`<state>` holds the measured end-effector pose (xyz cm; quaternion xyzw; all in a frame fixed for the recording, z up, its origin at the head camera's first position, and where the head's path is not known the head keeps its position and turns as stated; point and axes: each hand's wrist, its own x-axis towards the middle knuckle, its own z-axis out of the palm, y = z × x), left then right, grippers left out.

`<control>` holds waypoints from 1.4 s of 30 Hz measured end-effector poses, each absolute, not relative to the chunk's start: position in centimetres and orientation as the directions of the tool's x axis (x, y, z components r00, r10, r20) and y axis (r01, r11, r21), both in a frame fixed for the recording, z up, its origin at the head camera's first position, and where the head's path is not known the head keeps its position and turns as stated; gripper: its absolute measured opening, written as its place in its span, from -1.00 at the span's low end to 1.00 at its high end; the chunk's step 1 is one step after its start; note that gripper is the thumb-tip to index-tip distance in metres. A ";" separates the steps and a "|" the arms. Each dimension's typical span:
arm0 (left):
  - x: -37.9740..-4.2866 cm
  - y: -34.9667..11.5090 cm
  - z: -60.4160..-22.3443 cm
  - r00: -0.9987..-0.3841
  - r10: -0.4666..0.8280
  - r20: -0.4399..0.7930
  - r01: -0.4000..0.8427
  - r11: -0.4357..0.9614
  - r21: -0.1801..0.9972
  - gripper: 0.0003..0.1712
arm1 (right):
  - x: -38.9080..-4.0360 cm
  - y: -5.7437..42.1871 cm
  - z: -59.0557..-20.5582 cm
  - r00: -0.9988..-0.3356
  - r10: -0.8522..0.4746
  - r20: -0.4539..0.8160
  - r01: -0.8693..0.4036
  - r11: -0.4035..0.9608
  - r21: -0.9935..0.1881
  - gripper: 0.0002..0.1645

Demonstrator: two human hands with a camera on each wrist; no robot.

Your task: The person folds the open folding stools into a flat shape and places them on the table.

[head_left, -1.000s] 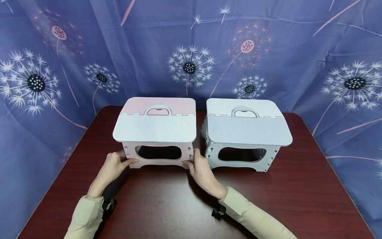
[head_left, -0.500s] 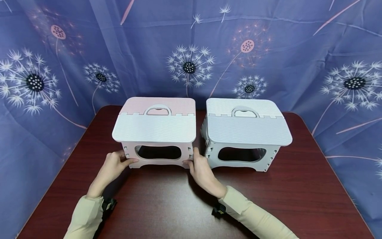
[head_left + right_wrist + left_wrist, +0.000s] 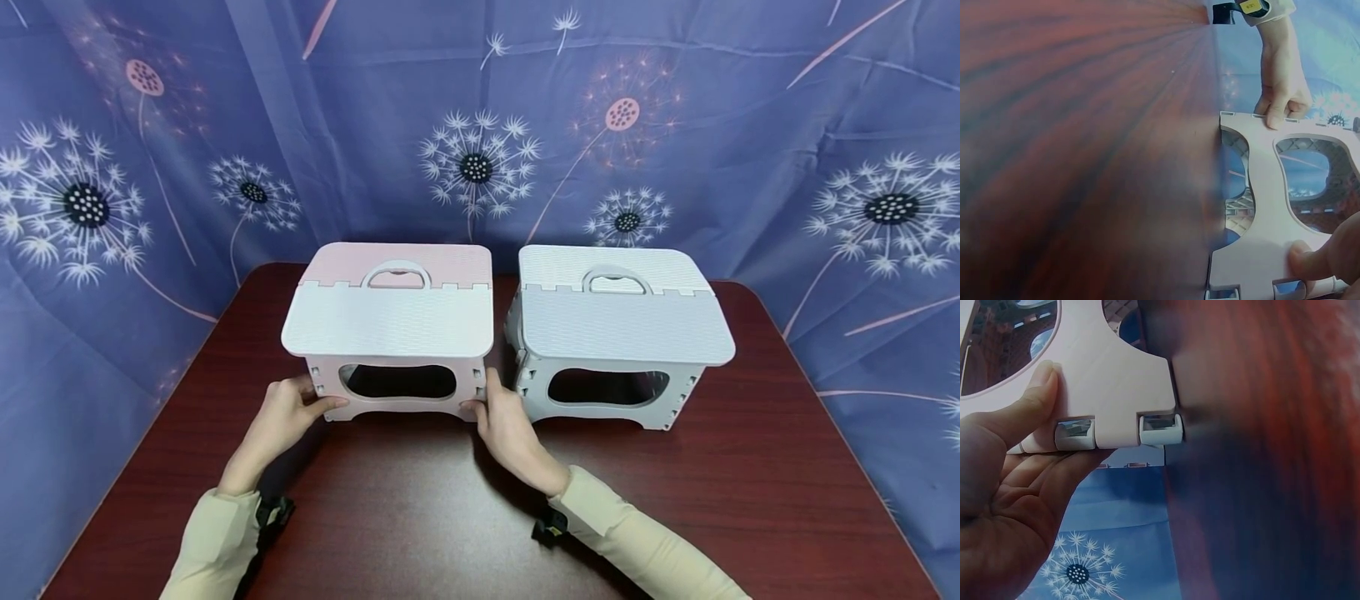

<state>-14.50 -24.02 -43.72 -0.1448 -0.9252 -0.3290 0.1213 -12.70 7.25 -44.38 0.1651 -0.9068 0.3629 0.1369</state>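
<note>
Pink-and-white stool (image 3: 401, 321) is standing upright on its legs on the dark red-brown desk (image 3: 405, 517), near the far edge. It's sitting between the two hands, just ahead of the person.

Left hand (image 3: 279, 421) is gripping the lower left corner: thumb pressing the front leg panel, fingers wrapping round the side. Right hand (image 3: 517, 433) is doing the same at the lower right corner, fingers reaching into the gap beside the grey-and-white stool (image 3: 626, 329). Can't tell if they're touching that one.

Writing: a yellow label (image 3: 1252, 6) is showing on the black wrist gear (image 3: 273, 512) on the left arm; its marks are too small to read.

Orientation: the pink one's long axis is running left-right, crosswise to the person. Ribbed top is facing up, pink half toward the dandelion-print cloth (image 3: 360, 125), white half toward the person. Curved handle (image 3: 397, 266) is sitting at the seam, arching toward the cloth. Front panel with the oval cutout is facing the person. The grey one is standing to its right, apart, lying roughly parallel.
</note>
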 end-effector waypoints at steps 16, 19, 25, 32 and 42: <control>-14.6 -24.0 -43.8 -0.929 0.190 0.318 0.350 0.731 0.585 -0.84 | -12.8 7.3 -44.5 -0.915 -0.204 0.347 -0.390 0.665 -0.637 -0.74; -14.6 -24.0 -43.8 -0.928 0.191 0.319 0.352 0.728 0.588 -0.84 | -12.8 7.3 -44.5 -0.915 -0.201 0.351 -0.390 0.667 -0.635 -0.73; -14.7 -24.1 -43.8 -0.930 0.188 0.317 0.348 0.728 0.590 -0.83 | -12.8 7.4 -44.4 -0.917 -0.203 0.343 -0.386 0.666 -0.639 -0.73; -14.7 -24.1 -43.8 -0.933 0.188 0.308 0.344 0.724 0.598 -0.85 | -12.8 7.4 -44.5 -0.914 -0.208 0.348 -0.393 0.664 -0.636 -0.74; -14.8 -24.2 -43.7 -0.935 0.193 0.297 0.340 0.721 0.604 -0.85 | -12.9 7.4 -44.4 -0.907 -0.206 0.368 -0.406 0.660 -0.632 -0.72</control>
